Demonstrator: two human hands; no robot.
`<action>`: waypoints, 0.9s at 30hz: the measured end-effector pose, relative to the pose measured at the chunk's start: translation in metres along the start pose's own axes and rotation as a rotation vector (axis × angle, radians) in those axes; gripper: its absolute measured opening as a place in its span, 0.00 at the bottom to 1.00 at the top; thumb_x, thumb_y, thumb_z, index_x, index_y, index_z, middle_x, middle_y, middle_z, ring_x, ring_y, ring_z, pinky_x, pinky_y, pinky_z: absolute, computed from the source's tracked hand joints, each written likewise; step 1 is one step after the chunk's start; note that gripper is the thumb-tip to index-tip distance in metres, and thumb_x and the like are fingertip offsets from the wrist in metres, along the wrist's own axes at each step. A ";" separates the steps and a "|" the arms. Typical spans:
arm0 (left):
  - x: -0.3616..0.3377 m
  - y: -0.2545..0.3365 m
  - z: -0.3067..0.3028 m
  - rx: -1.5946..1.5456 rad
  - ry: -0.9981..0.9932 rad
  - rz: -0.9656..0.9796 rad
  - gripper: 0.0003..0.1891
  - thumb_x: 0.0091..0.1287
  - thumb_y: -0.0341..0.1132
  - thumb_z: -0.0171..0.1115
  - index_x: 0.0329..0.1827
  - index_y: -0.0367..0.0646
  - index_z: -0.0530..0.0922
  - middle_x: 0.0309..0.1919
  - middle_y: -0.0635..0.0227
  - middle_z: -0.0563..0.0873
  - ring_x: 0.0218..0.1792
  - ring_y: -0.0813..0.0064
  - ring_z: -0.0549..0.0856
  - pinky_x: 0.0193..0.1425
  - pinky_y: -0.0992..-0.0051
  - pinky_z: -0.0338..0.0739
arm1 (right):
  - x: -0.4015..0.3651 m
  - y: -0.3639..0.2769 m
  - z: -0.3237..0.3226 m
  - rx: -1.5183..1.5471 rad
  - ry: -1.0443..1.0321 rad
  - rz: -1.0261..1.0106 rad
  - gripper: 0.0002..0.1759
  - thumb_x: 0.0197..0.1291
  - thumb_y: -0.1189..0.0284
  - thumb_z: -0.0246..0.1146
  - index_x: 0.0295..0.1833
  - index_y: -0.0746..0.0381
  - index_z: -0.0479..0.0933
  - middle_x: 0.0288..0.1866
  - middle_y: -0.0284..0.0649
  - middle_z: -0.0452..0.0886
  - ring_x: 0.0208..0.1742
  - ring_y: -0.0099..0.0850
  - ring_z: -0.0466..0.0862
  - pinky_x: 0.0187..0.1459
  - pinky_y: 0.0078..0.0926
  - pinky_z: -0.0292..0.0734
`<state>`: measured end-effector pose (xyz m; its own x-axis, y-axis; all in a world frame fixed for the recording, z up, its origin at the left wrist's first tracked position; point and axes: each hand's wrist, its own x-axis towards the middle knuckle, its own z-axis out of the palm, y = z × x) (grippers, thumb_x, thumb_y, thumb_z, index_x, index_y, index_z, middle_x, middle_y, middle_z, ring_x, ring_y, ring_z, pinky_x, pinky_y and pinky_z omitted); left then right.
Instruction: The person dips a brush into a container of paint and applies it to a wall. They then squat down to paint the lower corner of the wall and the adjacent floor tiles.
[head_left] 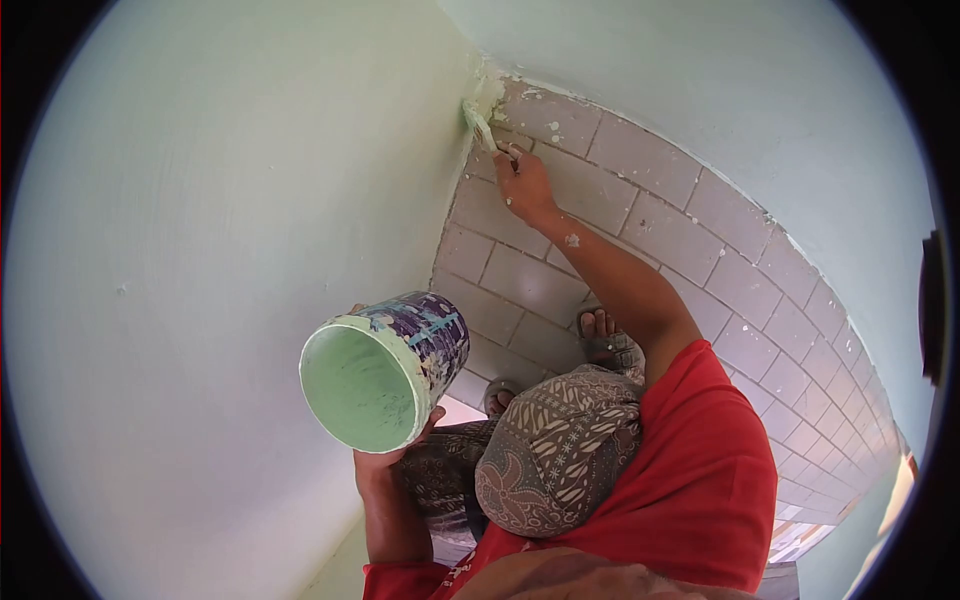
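Note:
My left hand [402,448] grips a paint bucket [432,330] from below, its fingers wrapped around the side. The bucket is tilted with its mouth toward me; pale green paint coats the inside, and the dark purple label is smeared with drips. Out in front, my right hand [524,183] is closed on the handle of a paintbrush [479,126]. The brush head touches the corner where the pale wall [230,200] meets the tiled floor [540,270]. Paint marks show on my right hand and forearm.
A second pale wall [720,80] runs along the right side of the tiles. Paint spots and splashes dot the floor, thickest at the corner. My sandalled feet [597,335] are on the tiles below my patterned trousers [560,450]. A dark object [932,305] is at the right edge.

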<state>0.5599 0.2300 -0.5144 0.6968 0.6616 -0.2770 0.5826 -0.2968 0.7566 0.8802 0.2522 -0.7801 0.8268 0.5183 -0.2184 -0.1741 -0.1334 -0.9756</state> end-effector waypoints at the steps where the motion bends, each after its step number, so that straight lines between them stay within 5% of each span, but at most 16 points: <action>1: 0.000 0.000 -0.001 0.044 -0.025 0.014 0.40 0.47 0.21 0.82 0.68 0.37 0.75 0.59 0.62 0.83 0.56 0.64 0.84 0.59 0.61 0.82 | 0.000 0.000 -0.005 -0.011 0.026 0.025 0.24 0.73 0.62 0.59 0.63 0.70 0.79 0.27 0.44 0.81 0.27 0.30 0.78 0.33 0.35 0.74; 8: 0.003 0.003 0.001 -0.024 0.010 -0.036 0.40 0.47 0.21 0.82 0.68 0.38 0.76 0.59 0.62 0.83 0.57 0.65 0.84 0.60 0.62 0.82 | 0.049 -0.018 -0.019 -0.496 0.045 -0.115 0.21 0.67 0.60 0.58 0.54 0.64 0.84 0.39 0.60 0.86 0.43 0.57 0.87 0.50 0.49 0.82; 10: 0.008 0.002 0.002 -0.188 0.118 -0.031 0.40 0.47 0.20 0.82 0.67 0.38 0.76 0.58 0.63 0.84 0.56 0.65 0.83 0.60 0.63 0.81 | 0.044 -0.027 -0.024 -0.492 0.038 -0.117 0.20 0.67 0.60 0.58 0.52 0.64 0.85 0.39 0.59 0.87 0.43 0.57 0.87 0.51 0.50 0.82; 21: 0.002 0.002 0.002 -0.102 0.034 0.013 0.40 0.46 0.20 0.81 0.68 0.39 0.76 0.58 0.64 0.83 0.57 0.67 0.83 0.60 0.63 0.82 | 0.045 -0.032 -0.032 -0.508 -0.013 0.016 0.20 0.68 0.60 0.58 0.54 0.62 0.86 0.42 0.58 0.87 0.47 0.56 0.87 0.53 0.49 0.82; 27: -0.004 0.011 0.002 -0.094 0.021 -0.029 0.40 0.47 0.21 0.82 0.68 0.39 0.76 0.58 0.65 0.84 0.56 0.68 0.84 0.59 0.65 0.82 | 0.050 -0.016 -0.018 -0.386 0.142 0.073 0.21 0.67 0.59 0.59 0.54 0.62 0.85 0.44 0.58 0.87 0.47 0.56 0.87 0.55 0.48 0.83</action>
<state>0.5646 0.2224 -0.5066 0.6703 0.6839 -0.2880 0.5601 -0.2117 0.8010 0.9346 0.2650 -0.7747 0.8900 0.3779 -0.2551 -0.0436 -0.4864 -0.8727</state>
